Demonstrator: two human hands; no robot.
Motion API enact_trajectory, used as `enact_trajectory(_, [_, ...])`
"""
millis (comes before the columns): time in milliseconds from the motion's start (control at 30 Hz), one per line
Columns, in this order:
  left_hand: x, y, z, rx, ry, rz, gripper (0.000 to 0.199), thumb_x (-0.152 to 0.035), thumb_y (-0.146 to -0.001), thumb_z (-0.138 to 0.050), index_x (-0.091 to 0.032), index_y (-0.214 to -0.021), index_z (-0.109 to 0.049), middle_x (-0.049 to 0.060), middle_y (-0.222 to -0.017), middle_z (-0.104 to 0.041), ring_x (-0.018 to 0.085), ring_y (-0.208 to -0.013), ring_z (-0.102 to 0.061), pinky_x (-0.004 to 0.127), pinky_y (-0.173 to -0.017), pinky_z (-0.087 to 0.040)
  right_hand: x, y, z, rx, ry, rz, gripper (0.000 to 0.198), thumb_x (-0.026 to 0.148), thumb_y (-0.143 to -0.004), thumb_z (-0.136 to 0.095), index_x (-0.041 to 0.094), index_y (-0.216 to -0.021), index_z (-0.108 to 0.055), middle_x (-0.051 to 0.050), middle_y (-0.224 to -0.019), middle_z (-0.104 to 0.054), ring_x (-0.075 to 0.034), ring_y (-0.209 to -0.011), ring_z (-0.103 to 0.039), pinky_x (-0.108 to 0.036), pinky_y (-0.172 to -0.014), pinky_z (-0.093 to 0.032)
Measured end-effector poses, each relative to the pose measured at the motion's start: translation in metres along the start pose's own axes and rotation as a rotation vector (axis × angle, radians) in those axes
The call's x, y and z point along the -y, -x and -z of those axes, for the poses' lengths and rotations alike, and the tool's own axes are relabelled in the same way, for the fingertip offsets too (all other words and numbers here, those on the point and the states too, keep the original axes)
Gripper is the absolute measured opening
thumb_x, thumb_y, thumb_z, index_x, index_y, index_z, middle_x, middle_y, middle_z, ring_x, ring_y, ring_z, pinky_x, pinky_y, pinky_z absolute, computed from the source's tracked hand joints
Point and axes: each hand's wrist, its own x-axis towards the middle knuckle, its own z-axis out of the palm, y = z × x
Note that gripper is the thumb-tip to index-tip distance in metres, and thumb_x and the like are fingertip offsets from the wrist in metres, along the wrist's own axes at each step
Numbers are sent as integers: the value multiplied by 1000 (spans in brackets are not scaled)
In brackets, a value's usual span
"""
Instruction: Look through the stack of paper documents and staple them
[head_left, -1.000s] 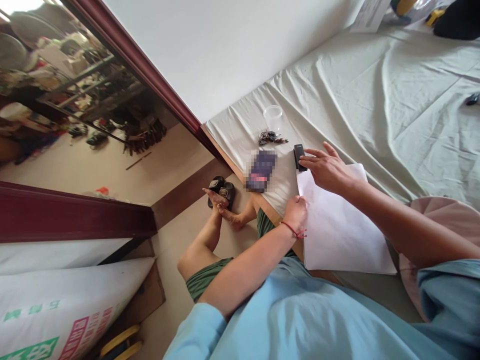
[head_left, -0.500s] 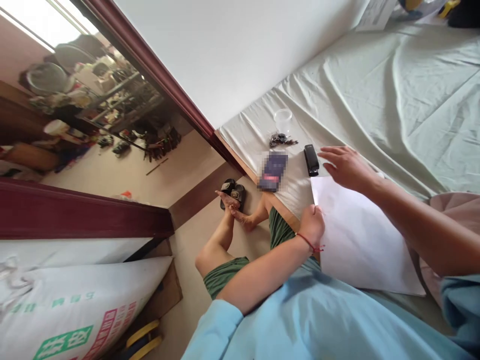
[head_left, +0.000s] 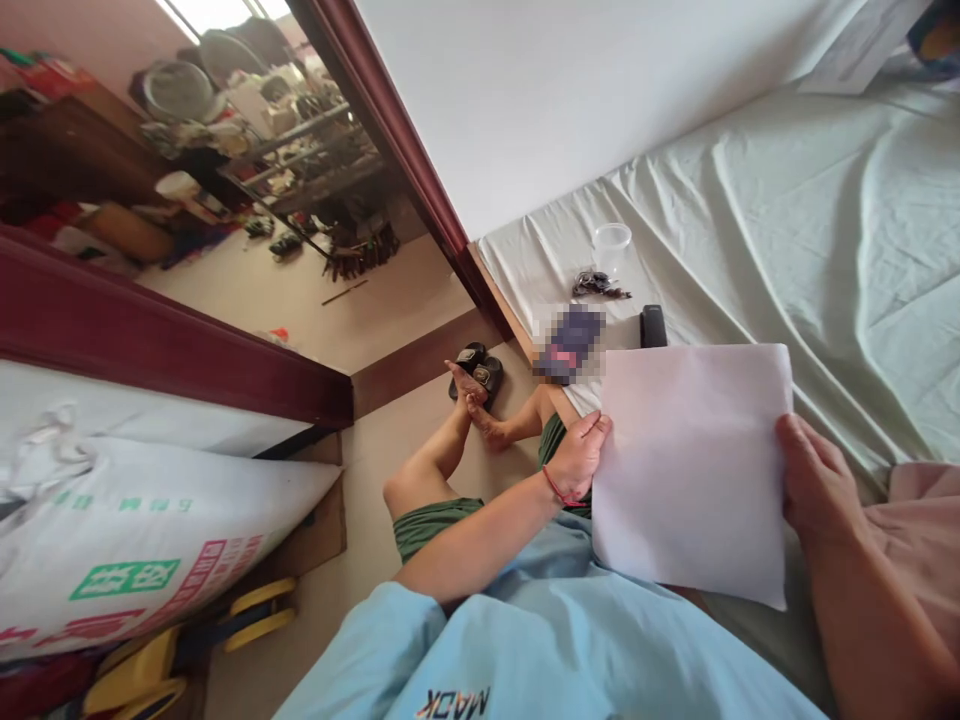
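Note:
A white sheet of paper (head_left: 694, 470) is held up in front of my lap, its face plain. My left hand (head_left: 583, 455) pinches its left edge between thumb and fingers, a red string bracelet around the wrist. On the opposite edge, my right hand (head_left: 819, 480) is closed on the paper with the thumb in front. Just past the paper's top edge lies a black stapler (head_left: 652, 326), its near end covered by the sheet. Left of the stapler is a phone (head_left: 571, 343), its screen blurred out.
Behind the phone are a dark tangled bunch (head_left: 598, 285) and a clear plastic cup (head_left: 613, 245) on the pale bed sheet (head_left: 720, 240). A pinkish cloth (head_left: 919, 530) lies at right. Black sandals (head_left: 480, 368) and a printed white sack (head_left: 150, 540) are on the floor side.
My right hand has left the space beside the stapler and taken the paper's right edge. The sheet is now raised and squared between both hands, partly covering the stapler. The view has shifted left.

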Motion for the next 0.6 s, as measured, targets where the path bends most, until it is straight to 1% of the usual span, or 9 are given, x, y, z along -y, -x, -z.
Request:
enact_trajectory(33, [0,-3,0,-6,-33,-20,34,-48,-82,-77,-15,-86,-65,1,-78,-65,13,-78,-59,27,-82,-49,-1,0,-4,96,-252,-87,75,85,-79,-34,37,-128,-65,-20,-109,-76,-38,-84,-75,-47,-54,-55])
enact_trajectory(100, [0,-9,1,-8,-128,-97,37,-50,-83,-75,-16,-77,-62,-2,-70,-57,10,-69,-53,25,-76,-47,-4,-1,-10,162,-555,-199,60,78,-67,-65,36,-109,-71,-16,-93,-77,-34,-70,-73,-43,-50,-54])
enact_trajectory(200, [2,-13,2,-15,-210,-206,42,-55,-81,-75,-16,-73,-61,-3,-68,-54,10,-71,-51,24,-76,-46,-12,-5,-16,296,-766,-181,50,59,-57,-87,30,-96,-72,-7,-77,-75,-25,-56,-69,-35,-48,-55])
enact_trajectory(267, [3,-11,2,-27,-164,-202,44,-58,-77,-78,-17,-77,-64,-1,-73,-60,13,-80,-57,25,-84,-47,-17,-7,-19,348,-839,-153,49,53,-59,-89,27,-97,-73,-3,-73,-74,-20,-53,-66,-30,-46,-55])
enact_trajectory(333, [2,-4,3,2,-86,-133,46,-61,-74,-79,-17,-86,-68,1,-80,-66,16,-87,-61,29,-88,-48,-22,-8,-21,330,-895,-151,47,51,-63,-89,25,-98,-74,-1,-72,-74,-17,-52,-65,-26,-45,-54])
enact_trajectory(400, [-1,5,6,101,-60,-42,48,-61,-77,-76,-17,-96,-70,3,-86,-69,18,-90,-64,32,-88,-48,-25,-9,-23,272,-939,-148,45,50,-65,-89,25,-100,-75,0,-72,-74,-15,-52,-64,-23,-46,-54])
enact_trajectory(467, [-2,14,11,194,-132,3,47,-60,-80,-74,-17,-97,-70,4,-83,-69,18,-86,-63,31,-84,-47,-29,-10,-25,213,-953,-127,45,50,-68,-87,26,-103,-75,1,-75,-74,-14,-53,-63,-22,-47,-53])
enact_trajectory(500, [-2,18,15,217,-200,22,47,-60,-80,-74,-16,-94,-70,3,-80,-67,17,-82,-61,30,-80,-46,-30,-10,-26,201,-936,-114,44,51,-70,-85,26,-105,-75,1,-75,-74,-13,-53,-63,-21,-46,-52])
enact_trajectory(600, [4,25,27,158,-451,32,55,-67,-78,-72,-13,-72,-64,0,-65,-56,11,-64,-46,26,-63,-36,-33,-9,-28,209,-830,-34,43,55,-75,-79,27,-107,-74,0,-77,-74,-14,-54,-61,-23,-45,-50])
